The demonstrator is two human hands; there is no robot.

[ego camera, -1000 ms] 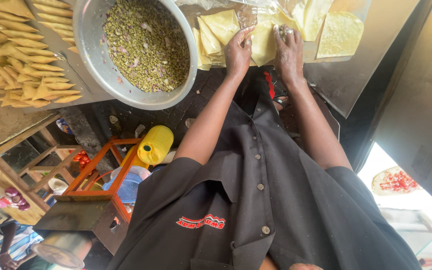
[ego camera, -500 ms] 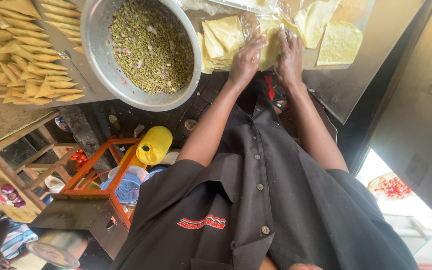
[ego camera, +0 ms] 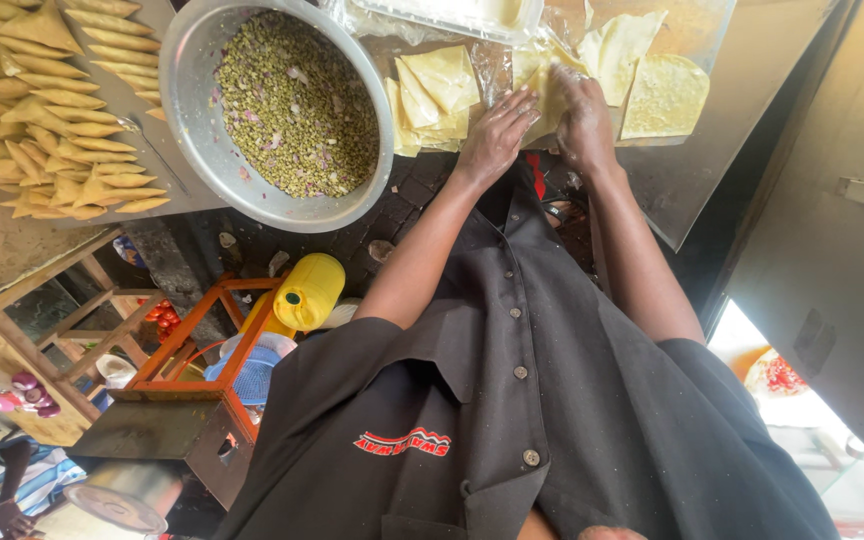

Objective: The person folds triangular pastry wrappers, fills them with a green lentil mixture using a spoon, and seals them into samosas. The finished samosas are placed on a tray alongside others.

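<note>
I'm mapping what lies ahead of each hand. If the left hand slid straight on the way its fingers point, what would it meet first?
Probably the clear plastic tray. The left hand rests on a pale pastry sheet, fingers aimed toward the tray; depth is hard to judge.

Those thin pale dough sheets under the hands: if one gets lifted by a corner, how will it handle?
The dough sheets look very thin and lie flat or folded, so one would probably droop rather than stay stiff. They overlap in a pile, so a neighbour may cling. Both the left hand and right hand press on them, which suggests they tear easily if pulled.
</note>
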